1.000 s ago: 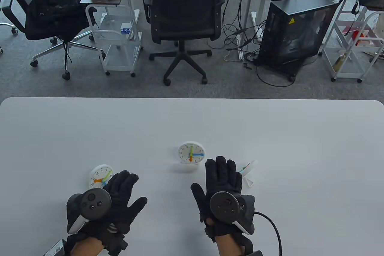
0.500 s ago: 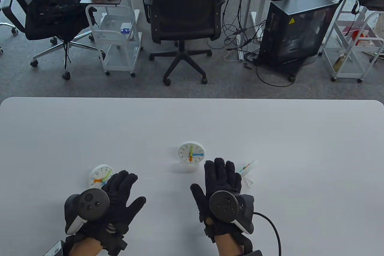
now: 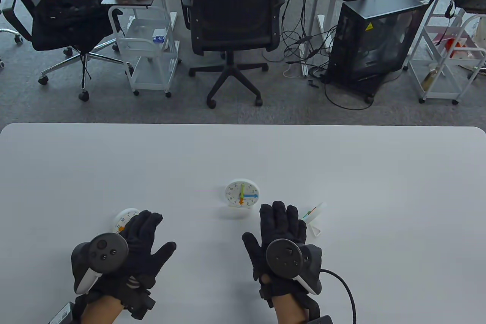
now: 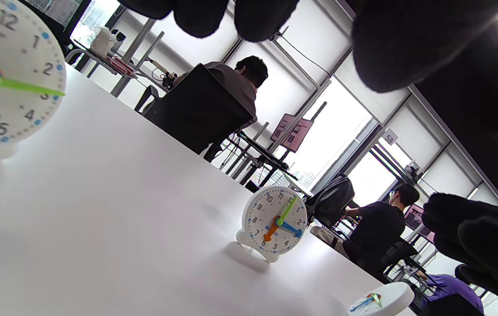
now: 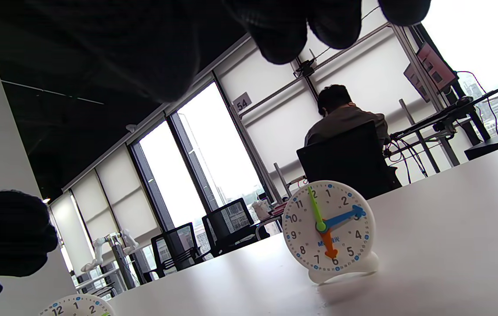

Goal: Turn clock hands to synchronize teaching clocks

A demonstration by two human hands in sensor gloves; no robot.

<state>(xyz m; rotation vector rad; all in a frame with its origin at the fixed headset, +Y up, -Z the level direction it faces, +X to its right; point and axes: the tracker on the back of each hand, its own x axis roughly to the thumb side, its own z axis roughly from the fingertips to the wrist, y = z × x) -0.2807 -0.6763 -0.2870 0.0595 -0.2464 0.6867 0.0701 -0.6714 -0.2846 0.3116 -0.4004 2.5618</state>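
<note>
Three white teaching clocks on the table, both hands spread and holding nothing.

Table view: middle clock [image 3: 242, 195] stands beyond the right hand [image 3: 281, 240], tipped clock [image 3: 313, 214] just right; left hand [image 3: 134, 250] overlaps the left clock [image 3: 123, 220]. Left wrist view: bare table [image 4: 99, 210] between clocks. Right wrist view: green, blue, orange hands.

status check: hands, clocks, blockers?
Left hand open, over left clock, contact unclear. Right hand open, holding nothing. Middle clock upright; right clock untouched. No blockers.
</note>
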